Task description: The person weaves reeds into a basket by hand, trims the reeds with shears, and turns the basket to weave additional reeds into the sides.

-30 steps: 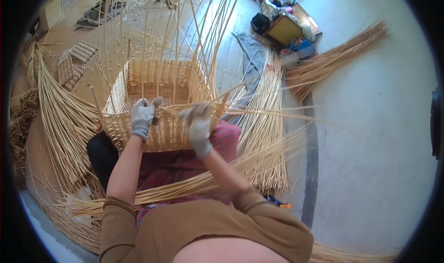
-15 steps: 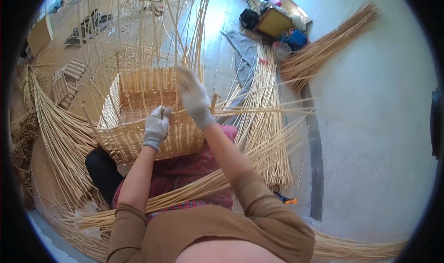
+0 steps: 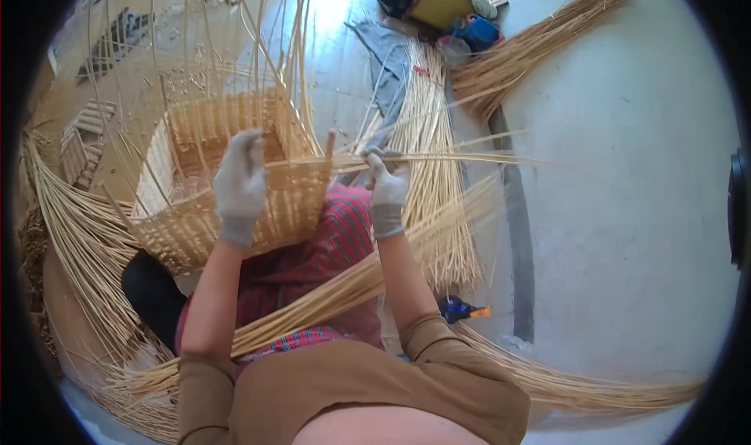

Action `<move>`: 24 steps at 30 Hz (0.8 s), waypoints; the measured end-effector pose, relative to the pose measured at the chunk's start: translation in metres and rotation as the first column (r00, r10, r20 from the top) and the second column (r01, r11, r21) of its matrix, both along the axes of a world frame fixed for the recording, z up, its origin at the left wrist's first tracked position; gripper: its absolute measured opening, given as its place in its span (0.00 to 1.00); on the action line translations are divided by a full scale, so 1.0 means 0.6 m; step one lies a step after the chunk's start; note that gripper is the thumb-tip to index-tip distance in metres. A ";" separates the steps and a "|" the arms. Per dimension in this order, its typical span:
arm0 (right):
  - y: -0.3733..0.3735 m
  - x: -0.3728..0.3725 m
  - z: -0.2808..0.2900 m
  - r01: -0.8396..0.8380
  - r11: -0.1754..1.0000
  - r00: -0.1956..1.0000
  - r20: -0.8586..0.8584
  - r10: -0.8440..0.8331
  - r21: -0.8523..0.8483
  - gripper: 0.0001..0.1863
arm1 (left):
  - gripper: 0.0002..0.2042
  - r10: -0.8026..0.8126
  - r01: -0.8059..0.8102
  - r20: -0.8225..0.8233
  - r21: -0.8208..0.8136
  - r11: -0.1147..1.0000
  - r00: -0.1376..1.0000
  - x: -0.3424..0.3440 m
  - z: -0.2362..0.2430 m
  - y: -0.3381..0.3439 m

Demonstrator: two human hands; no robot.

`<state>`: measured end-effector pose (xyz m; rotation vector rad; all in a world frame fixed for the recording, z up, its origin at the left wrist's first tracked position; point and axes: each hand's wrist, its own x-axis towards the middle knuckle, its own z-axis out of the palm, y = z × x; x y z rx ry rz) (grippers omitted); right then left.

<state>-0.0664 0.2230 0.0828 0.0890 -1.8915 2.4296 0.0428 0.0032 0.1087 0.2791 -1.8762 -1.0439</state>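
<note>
A woven wicker basket (image 3: pixel 293 214) rests tilted across my lap, its open top facing up and away, with tall thin stakes rising from its far side. My left hand (image 3: pixel 239 183), in a pale glove, is raised at the near rim; its fingers stretch upward, slightly blurred, and I see nothing in them. To the right of the basket's corner post (image 3: pixel 330 144), my gloved right hand (image 3: pixel 389 194) is closed on thin wicker strands (image 3: pixel 454 158). These run from the rim out to the right.
A bundle of wicker rods (image 3: pixel 313 308) lies across my lap. More rods (image 3: pixel 430 202) and a brown brush-like bundle (image 3: pixel 540 50) lie to the right. A dark tool with an orange tip (image 3: pixel 461 310) is by my right elbow. Rods (image 3: pixel 86 234) fan out at left.
My right hand has moved from above the basket rim to the right and closed on the strands. My left hand has loosened from its pinch at the rim and risen. The view has shifted right.
</note>
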 end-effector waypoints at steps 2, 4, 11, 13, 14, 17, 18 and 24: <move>0.001 -0.006 0.018 -0.006 0.999 0.992 0.127 0.011 -0.038 0.13 | 0.08 -0.177 0.122 0.267 0.212 0.970 0.947 -0.036 -0.017 0.024; -0.040 -0.052 0.005 0.001 0.992 0.913 -0.405 0.050 0.125 0.15 | 0.10 -0.440 0.193 0.475 0.482 0.855 0.762 -0.082 -0.096 0.030; -0.071 -0.230 0.109 -0.196 0.958 0.980 -0.062 0.187 -0.211 0.17 | 0.12 -0.263 0.074 0.566 0.334 0.940 0.781 -0.084 -0.064 0.066; -0.070 -0.144 0.087 -0.064 0.993 0.986 -0.158 0.048 -0.101 0.13 | 0.20 0.089 -0.088 0.402 -0.021 0.996 0.911 -0.045 -0.069 0.050; -0.043 -0.154 0.071 -0.038 0.995 0.987 -0.158 0.023 -0.096 0.13 | 0.20 0.063 -0.062 0.402 -0.015 0.998 0.913 -0.052 -0.032 0.064; -0.008 -0.163 -0.011 0.141 0.990 0.920 -0.366 -0.142 -0.029 0.09 | 0.44 0.000 0.284 0.492 -0.502 0.817 0.871 -0.062 -0.045 0.080; -0.011 -0.169 -0.026 0.138 0.990 0.929 -0.343 -0.137 -0.022 0.09 | 0.44 0.001 0.293 0.513 -0.492 0.820 0.858 -0.066 -0.065 0.074; 0.020 -0.210 -0.069 0.057 0.988 0.996 0.061 -0.066 0.140 0.05 | 0.43 -0.003 0.273 0.378 -0.662 0.698 0.926 -0.091 -0.107 0.078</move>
